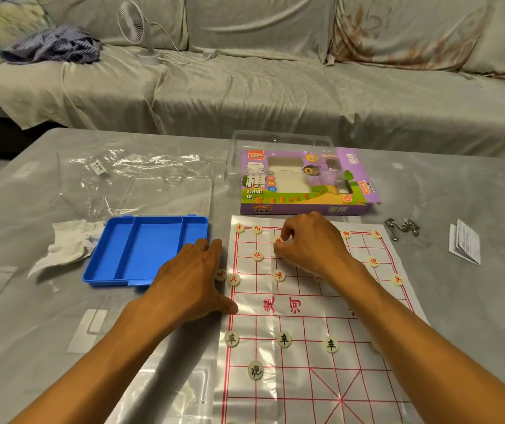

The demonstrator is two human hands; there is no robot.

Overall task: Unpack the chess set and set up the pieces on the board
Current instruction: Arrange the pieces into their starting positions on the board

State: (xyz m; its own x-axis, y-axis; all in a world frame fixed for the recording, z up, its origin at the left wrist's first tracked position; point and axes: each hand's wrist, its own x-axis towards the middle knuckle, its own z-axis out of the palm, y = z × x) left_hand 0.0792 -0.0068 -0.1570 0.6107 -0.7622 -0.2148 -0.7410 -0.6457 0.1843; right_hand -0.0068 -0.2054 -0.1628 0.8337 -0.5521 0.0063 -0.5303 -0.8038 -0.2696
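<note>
Behind the grey tabletop (46, 166) sits a draped sofa (275, 96). My right hand (309, 243) pinches a red piece (278, 240) over the paper board (306, 362) — left hand (196, 280) rests flat, fingers relaxed, at its edge. Blue tray (141, 249) emptied; both sides look only partly placed — many points bare.

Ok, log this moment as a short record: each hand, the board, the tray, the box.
left hand: flat, fingers straight, pressing the board's left edge
right hand: pinching a red piece near the board's far row
board: paper sheet with red grid, red-marked pieces on far half, black-marked pieces on near half
blue tray: open, left of the board, no pieces visible in it
purple box: lying behind the board
</note>
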